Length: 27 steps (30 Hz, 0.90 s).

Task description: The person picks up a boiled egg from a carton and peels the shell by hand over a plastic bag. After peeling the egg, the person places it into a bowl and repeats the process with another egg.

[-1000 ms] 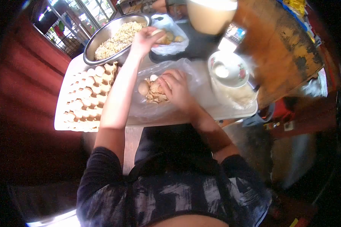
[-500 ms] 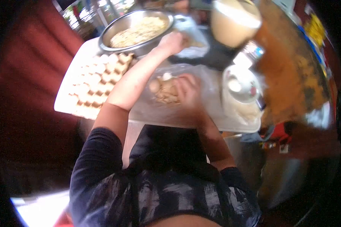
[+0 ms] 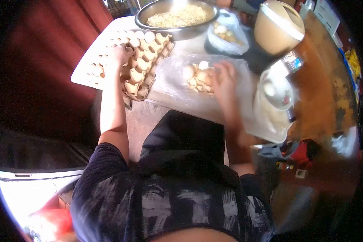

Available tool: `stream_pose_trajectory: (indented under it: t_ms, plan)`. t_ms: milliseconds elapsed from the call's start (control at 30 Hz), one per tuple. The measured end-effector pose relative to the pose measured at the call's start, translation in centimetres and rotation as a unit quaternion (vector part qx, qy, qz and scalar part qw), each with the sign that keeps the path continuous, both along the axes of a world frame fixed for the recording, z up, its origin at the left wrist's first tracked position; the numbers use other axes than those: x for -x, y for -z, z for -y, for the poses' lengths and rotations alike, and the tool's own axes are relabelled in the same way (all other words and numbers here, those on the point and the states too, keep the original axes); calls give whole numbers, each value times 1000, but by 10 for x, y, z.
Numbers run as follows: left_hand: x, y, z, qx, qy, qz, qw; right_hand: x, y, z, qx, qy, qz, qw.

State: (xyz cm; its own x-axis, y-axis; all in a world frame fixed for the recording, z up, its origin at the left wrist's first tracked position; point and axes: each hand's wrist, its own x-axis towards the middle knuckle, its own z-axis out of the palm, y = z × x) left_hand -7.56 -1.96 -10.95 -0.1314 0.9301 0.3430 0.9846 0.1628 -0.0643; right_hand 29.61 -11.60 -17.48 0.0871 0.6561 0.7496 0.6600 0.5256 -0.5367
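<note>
My left hand (image 3: 119, 55) is over the egg tray (image 3: 143, 64) at the left, its fingers curled down around an egg or a cup of the tray; which one is too bright to tell. Several eggs (image 3: 134, 42) sit in the tray. My right hand (image 3: 226, 76), slightly blurred, has its fingers spread at the right edge of a pile of eggshells (image 3: 201, 78). That pile lies on a clear plastic bag (image 3: 169, 74), with a whole-looking brown egg and a white piece beside it. A white bag (image 3: 228, 34) beyond holds several pale, egg-like pieces.
A steel basin (image 3: 149, 25) of shredded food stands at the back. Right of it are a beige lidded container (image 3: 276, 30), a phone-like object (image 3: 291, 62) and a flowered bowl (image 3: 284, 97) with something white inside. A wooden table (image 3: 322, 76) extends right.
My left hand has left the white bag and moved down-left to the egg tray. My right hand has stayed by the shells. The camera view has shifted, moving the tabletop rightward in the picture.
</note>
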Motion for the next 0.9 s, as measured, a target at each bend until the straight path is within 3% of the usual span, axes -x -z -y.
stream_pose_trajectory:
  t_ms: [100, 133, 167, 233, 300, 367, 433, 500, 567, 600, 633, 667, 700, 767, 800, 867, 900]
  plan:
    - [2, 1, -2, -38, 61, 51, 996, -2, 2, 0, -30, -7, -7, 1000]
    - [1, 4, -7, -167, 120, 171, 964, -4, 4, -3, -22, -10, -5, 1000]
    - [-18, -10, 4, -287, 174, 289, 897, -5, 4, -5, -13, -12, -2, 1000]
    - [-90, -36, 66, -357, 265, 483, 754, -6, 5, -8, -32, -7, 7, 999]
    - [-130, -20, 106, -279, 277, 518, 760, -4, 5, -7, -50, -9, 14, 999]
    - [-144, 21, 118, -302, 371, 223, 849, -1, 1, -6, -57, -20, -10, 998]
    - [-155, 64, 124, -54, 342, 158, 925, -1, 0, -5, -63, -20, -26, 997]
    - [-152, 64, 121, -65, 340, 192, 918, -1, 1, -3, -69, -18, -41, 997]
    - [-156, 33, 119, -72, 344, 219, 910, -2, -1, -4, -52, -93, -47, 993]
    - [-164, 24, 112, -3, 357, 428, 830, -5, -8, 1, -53, -84, -43, 994]
    - [-167, 18, 108, 69, 347, 610, 709, 2, -20, 8, -40, -161, -40, 985]
    - [-169, 10, 108, 115, 322, 614, 712, 5, -26, 12, -27, -237, -40, 970]
    - [-172, 6, 106, 119, 325, 610, 713, 5, -24, 11, -28, -232, -43, 971]
    - [-181, 3, 105, 248, 333, 670, 616, 4, -17, 11, 21, -272, -44, 961]
    - [-189, 8, 105, 244, 335, 708, 571, 4, -16, 13, 24, -267, -46, 962]
    - [-195, 12, 103, 255, 322, 727, 550, 5, -19, 17, 119, -362, -186, 906]
    - [-197, 13, 102, 261, 309, 745, 531, 5, -15, 14, 119, -361, -186, 906]
